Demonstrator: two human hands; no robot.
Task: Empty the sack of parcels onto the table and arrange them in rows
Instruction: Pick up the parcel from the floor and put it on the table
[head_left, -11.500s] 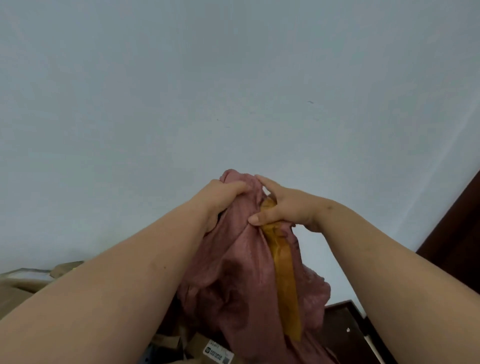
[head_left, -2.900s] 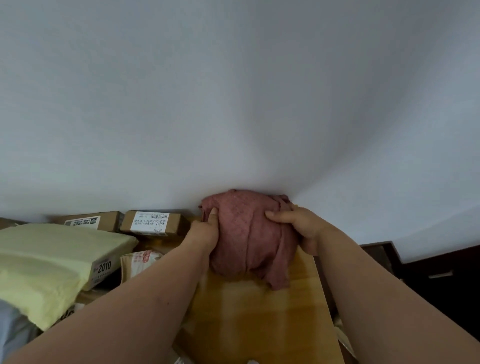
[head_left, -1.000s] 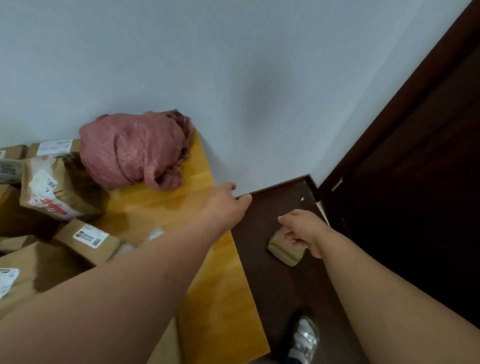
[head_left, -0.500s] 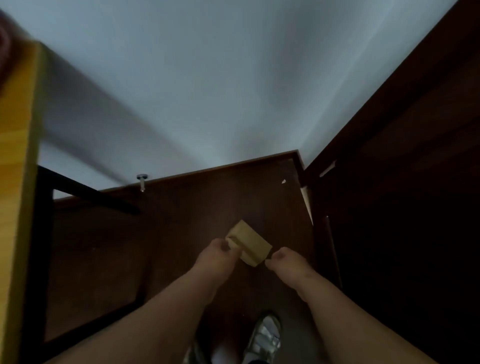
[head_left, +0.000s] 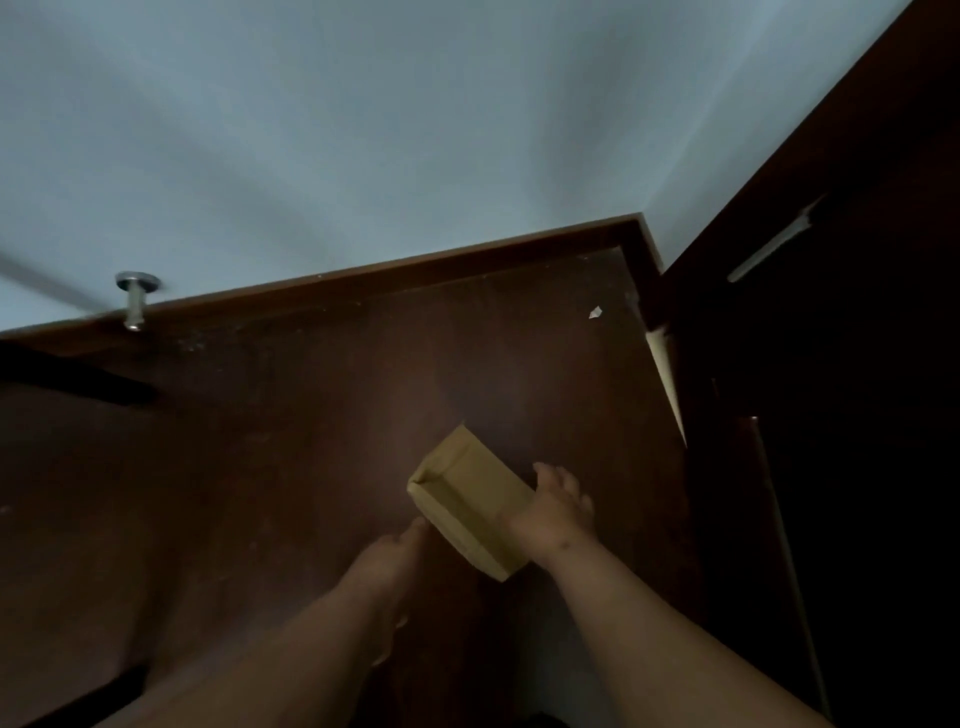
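- While low over dark floor (head_left: 260, 493), right hand (head_left: 556, 512) grips cardboard parcel (head_left: 467, 504) at its right side; contents hidden.
- Left hand (head_left: 387, 558): fingers straight, tips just beside parcel's left edge, holding nothing.

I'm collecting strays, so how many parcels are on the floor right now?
1. A small tan cardboard parcel lies on the dark brown floor, between the left hand and right hand. Others may lie out of view.

Matt brown cardboard parcel (head_left: 470, 506), dark scuffed wood floor (head_left: 260, 441), shiny metal doorstop (head_left: 136, 299).
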